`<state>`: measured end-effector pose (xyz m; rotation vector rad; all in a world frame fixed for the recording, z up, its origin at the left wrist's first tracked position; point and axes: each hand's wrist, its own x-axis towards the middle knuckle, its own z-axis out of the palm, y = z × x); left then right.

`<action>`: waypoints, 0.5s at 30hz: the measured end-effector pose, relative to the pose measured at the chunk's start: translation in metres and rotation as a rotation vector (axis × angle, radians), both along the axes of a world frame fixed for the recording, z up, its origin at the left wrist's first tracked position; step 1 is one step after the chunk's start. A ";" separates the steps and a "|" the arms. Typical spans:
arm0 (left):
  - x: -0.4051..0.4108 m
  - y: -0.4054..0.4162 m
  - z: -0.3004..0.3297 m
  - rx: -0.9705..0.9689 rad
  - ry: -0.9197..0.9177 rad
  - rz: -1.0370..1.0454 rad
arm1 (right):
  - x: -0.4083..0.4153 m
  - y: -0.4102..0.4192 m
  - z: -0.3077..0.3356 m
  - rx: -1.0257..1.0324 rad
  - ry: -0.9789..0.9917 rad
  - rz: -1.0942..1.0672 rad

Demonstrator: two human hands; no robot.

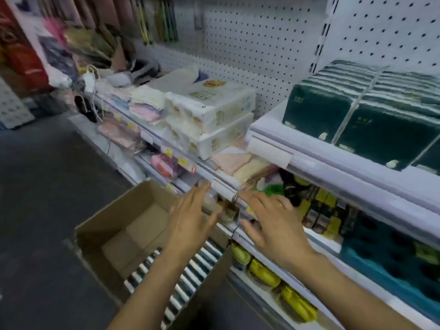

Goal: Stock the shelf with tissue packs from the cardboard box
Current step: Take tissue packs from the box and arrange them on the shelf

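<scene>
Cardboard box [114,232] on floor at left, striped tissue packs [190,277] in its near end. Left hand [190,222] above them, fingers spread, empty. Right hand [273,229] beside it, likewise spread, empty. I see dark green packs [357,115] on the upper shelf [333,163], right.

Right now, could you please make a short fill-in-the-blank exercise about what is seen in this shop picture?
1. Both hands, the left hand and the right hand, are open and hold ____.
2. The cardboard box stands on the ____.
3. The tissue packs on the upper right shelf are dark ____.
4. The white packs are stacked ____ high.

Missing words: nothing; floor; green; two
</scene>
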<state>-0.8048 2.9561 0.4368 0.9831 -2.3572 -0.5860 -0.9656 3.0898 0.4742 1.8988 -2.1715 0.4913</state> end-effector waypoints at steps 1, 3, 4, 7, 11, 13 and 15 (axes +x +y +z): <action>0.016 -0.002 -0.013 0.063 -0.043 0.059 | 0.007 -0.008 -0.012 0.049 -0.039 0.025; 0.047 -0.007 -0.036 0.161 -0.132 0.180 | 0.021 -0.026 -0.033 0.136 -0.114 0.081; 0.061 -0.010 -0.046 0.197 -0.172 0.227 | 0.028 -0.036 -0.042 0.200 -0.153 0.104; 0.098 -0.024 -0.079 0.299 -0.238 0.319 | 0.042 -0.066 -0.080 0.421 -0.249 0.152; 0.131 -0.051 -0.125 0.508 -0.285 0.405 | 0.065 -0.109 -0.136 0.548 -0.301 0.180; 0.142 -0.067 -0.151 0.593 -0.316 0.409 | 0.078 -0.130 -0.164 0.625 -0.299 0.199; 0.150 -0.084 -0.178 0.651 -0.341 0.414 | 0.092 -0.150 -0.194 0.681 -0.340 0.189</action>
